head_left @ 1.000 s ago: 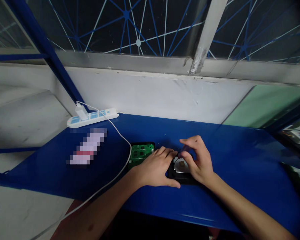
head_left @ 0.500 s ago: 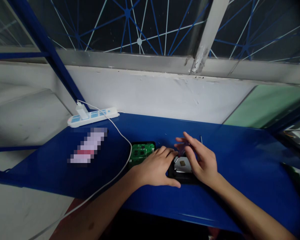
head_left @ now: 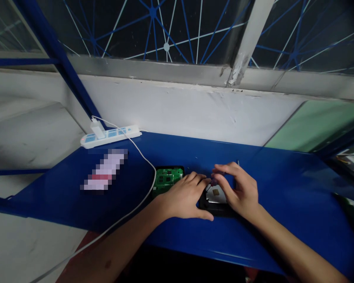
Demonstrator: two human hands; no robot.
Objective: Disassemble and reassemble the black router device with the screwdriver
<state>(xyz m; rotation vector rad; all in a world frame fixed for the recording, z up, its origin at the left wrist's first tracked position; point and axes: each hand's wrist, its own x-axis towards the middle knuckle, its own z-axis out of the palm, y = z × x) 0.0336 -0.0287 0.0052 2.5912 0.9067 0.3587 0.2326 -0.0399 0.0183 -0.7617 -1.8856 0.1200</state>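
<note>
Resting palm-down, left hand [head_left: 185, 196] lies flat across left part of black device case [head_left: 215, 204] on blue surface [head_left: 283, 188], fingers spread and extended toward far edge, thumb along near rim, not gripping. Right hand [head_left: 238, 188] arches over right side of the case, wrist low, fingers curled inward, fingertips pinched on a small dark-purple piece [head_left: 214, 181] just above the silver plate [head_left: 214, 195] inside the case. Both forearms angle in from the near edge. Green circuit board [head_left: 166, 179] sits just left of left hand, touching the case side. White cable [head_left: 141, 196] runs past the board to power strip [head_left: 110, 136] at back left
</note>
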